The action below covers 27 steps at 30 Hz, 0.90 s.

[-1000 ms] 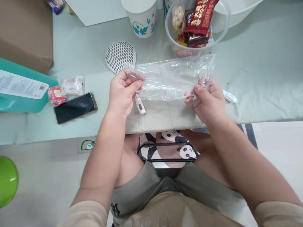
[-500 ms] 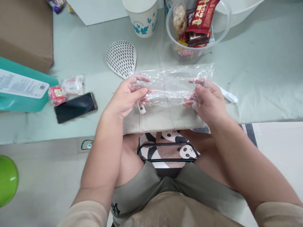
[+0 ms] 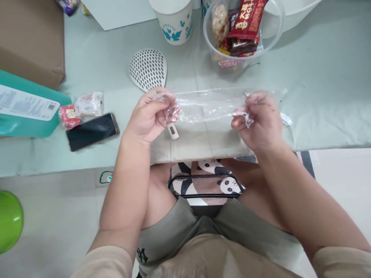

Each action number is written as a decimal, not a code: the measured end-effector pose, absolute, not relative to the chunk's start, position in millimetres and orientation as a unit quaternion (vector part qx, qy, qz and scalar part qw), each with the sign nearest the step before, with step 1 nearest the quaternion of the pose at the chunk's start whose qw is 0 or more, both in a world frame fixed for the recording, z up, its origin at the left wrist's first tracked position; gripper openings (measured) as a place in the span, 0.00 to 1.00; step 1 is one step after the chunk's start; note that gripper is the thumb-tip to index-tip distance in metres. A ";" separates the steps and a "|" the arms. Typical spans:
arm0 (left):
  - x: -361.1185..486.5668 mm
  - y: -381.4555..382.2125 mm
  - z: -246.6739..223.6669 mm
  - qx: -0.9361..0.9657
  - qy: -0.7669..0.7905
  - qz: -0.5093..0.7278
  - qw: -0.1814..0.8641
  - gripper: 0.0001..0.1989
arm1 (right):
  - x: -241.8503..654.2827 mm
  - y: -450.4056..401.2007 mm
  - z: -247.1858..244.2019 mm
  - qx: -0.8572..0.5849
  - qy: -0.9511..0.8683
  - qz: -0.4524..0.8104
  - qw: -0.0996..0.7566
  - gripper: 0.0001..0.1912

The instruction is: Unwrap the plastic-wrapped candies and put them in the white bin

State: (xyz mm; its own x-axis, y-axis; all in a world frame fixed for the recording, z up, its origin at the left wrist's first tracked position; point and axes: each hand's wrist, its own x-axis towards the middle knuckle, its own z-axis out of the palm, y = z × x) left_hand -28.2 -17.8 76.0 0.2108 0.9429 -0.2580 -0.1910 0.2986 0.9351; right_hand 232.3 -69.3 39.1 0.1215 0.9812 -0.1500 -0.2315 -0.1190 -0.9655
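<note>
A clear plastic bag point(image 3: 207, 106) is stretched sideways between both hands, above the front part of the table. My left hand point(image 3: 153, 114) is closed on its left end, thumb against fingers. At the other end my right hand point(image 3: 259, 117) grips the gathered plastic, its fingers curled and slightly blurred. Beneath the left hand lies a strainer ladle point(image 3: 148, 69) with a perforated pale head; its handle end shows below that hand. A white handle tip point(image 3: 286, 119) sticks out just right of my right hand, the rest of it hidden.
A phone point(image 3: 92, 132), small wrapped snacks point(image 3: 89, 103) and a green jug point(image 3: 26, 108) are at the left, near a cardboard box point(image 3: 31, 42). Toward the back stand a paper cup point(image 3: 175, 27) and a clear tub point(image 3: 207, 34) of wrapped snacks.
The bag has been pulled flatter and narrower between my hands. My right hand has moved slightly right and its fingers have curled; my left hand has shifted a little left and closed on the plastic.
</note>
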 end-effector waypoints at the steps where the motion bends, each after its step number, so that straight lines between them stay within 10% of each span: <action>1: -28.9 -16.9 76.1 0.405 0.457 0.432 0.664 0.06 | 233.4 -69.0 39.2 -0.504 -0.377 0.549 0.549 0.11; 7: -30.8 -13.0 69.7 0.408 0.456 0.448 0.652 0.18 | 231.5 -69.5 40.9 -0.499 -0.394 0.548 0.544 0.25; 12: -31.7 -12.2 56.2 0.492 0.494 0.464 0.547 0.12 | 229.0 -71.1 31.6 -0.526 -0.451 0.486 0.533 0.06; 16: -34.2 -9.8 50.3 0.490 0.478 0.486 0.544 0.18 | 232.9 -69.2 24.3 -0.556 -0.482 0.446 0.510 0.22; 27: -36.1 -9.6 57.4 0.423 0.447 0.488 0.619 0.14 | 230.4 -67.9 25.9 -0.522 -0.425 0.504 0.540 0.09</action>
